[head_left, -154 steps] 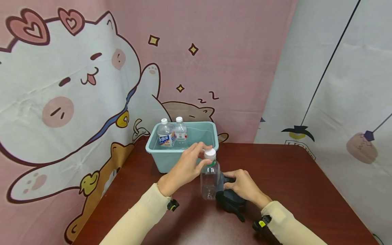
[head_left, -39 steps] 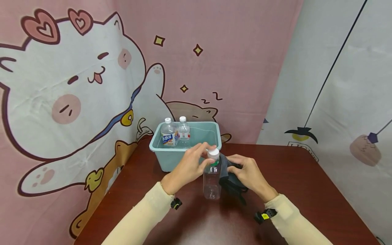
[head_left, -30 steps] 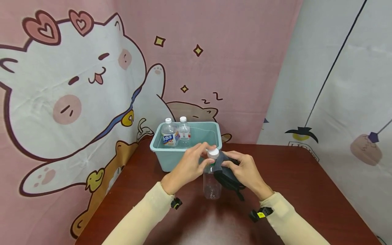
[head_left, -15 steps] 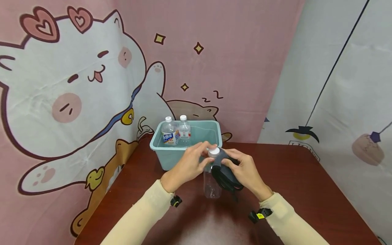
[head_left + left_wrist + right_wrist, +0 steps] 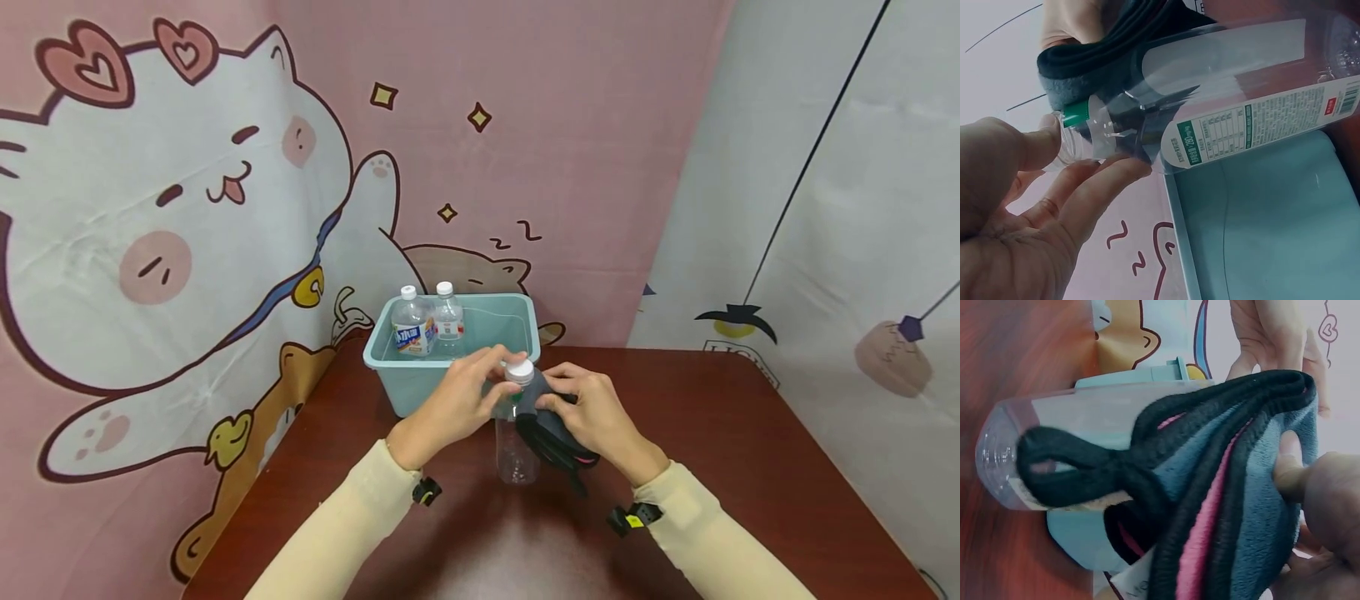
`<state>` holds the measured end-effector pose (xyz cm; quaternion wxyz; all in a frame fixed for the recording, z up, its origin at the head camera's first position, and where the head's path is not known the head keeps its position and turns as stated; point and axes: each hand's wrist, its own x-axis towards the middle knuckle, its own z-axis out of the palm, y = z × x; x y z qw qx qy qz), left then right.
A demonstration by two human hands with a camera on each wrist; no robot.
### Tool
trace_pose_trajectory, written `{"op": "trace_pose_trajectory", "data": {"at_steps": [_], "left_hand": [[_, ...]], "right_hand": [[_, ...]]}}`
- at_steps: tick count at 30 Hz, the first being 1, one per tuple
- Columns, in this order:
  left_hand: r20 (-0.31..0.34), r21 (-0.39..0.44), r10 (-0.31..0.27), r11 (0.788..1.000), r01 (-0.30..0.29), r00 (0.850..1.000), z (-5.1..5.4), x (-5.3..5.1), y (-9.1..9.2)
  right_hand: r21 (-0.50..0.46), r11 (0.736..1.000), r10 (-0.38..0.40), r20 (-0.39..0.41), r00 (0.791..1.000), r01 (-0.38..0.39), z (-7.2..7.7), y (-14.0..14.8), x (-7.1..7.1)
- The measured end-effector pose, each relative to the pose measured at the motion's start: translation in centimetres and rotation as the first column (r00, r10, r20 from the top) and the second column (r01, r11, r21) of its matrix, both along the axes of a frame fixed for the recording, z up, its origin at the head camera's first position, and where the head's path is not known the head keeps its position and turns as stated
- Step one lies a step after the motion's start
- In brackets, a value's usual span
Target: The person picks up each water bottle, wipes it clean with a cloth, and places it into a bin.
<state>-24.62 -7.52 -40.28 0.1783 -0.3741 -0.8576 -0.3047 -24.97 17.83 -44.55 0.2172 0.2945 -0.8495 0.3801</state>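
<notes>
A clear plastic bottle (image 5: 516,457) with a white cap (image 5: 519,371) stands upright on the table. My left hand (image 5: 456,400) holds it at the neck, thumb and fingers around it just under the cap. In the left wrist view a green band (image 5: 1076,114) circles the neck and a printed label (image 5: 1247,122) runs along the side. My right hand (image 5: 596,408) pinches a folded grey cleaning cloth (image 5: 551,435) and presses it against the bottle's upper right side. Black edging, a hanging loop (image 5: 1063,467) and pink inner layers (image 5: 1200,544) show in the right wrist view.
A light blue plastic bin (image 5: 408,390) stands just behind the bottle. Inside it, at the left, are two capped bottles, one with a blue and orange label (image 5: 412,337), the other (image 5: 449,321) smaller-labelled. The brown table (image 5: 690,433) meets a cartoon-printed backdrop (image 5: 585,167).
Since the oldest frame my right hand has lifted the cloth from low beside the bottle up against its shoulder. In the last second the cloth shifts slightly there; my left hand keeps its hold.
</notes>
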Motion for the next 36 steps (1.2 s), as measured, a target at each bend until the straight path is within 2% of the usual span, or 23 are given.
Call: {"op": "trace_pose_trajectory", "data": {"at_steps": [7,12,17,22,31,36], "left_hand": [[0.021,0.026,-0.013,1.0,0.013,1.0,-0.2,0.0,-0.1],[0.033,0.027,-0.007,1.0,0.006,0.999,-0.2,0.0,-0.2],[0.041,0.016,0.001,1.0,-0.002,0.999,-0.3,-0.1,-0.2],[0.041,0.01,-0.003,1.0,0.003,0.999,-0.2,-0.1,-0.1],[0.019,0.001,0.006,1.0,-0.006,1.0,-0.3,0.0,0.0],[0.028,-0.005,0.012,1.0,-0.012,1.0,-0.4,0.1,0.0]], "right_hand": [[0.022,1.0,-0.005,0.062,0.998,0.004,-0.9,0.7,-0.1],[0.04,0.999,-0.006,0.061,0.998,0.003,-2.1,1.4,-0.2],[0.087,0.996,0.021,0.037,0.999,-0.024,-4.0,1.9,-0.6],[0.132,0.99,0.052,0.057,0.997,-0.059,-6.1,2.2,-0.7],[0.288,0.951,0.089,0.109,0.99,-0.117,-8.2,2.3,-1.0],[0.333,0.929,0.127,0.129,0.984,-0.163,-9.1,2.2,-1.2]]}}
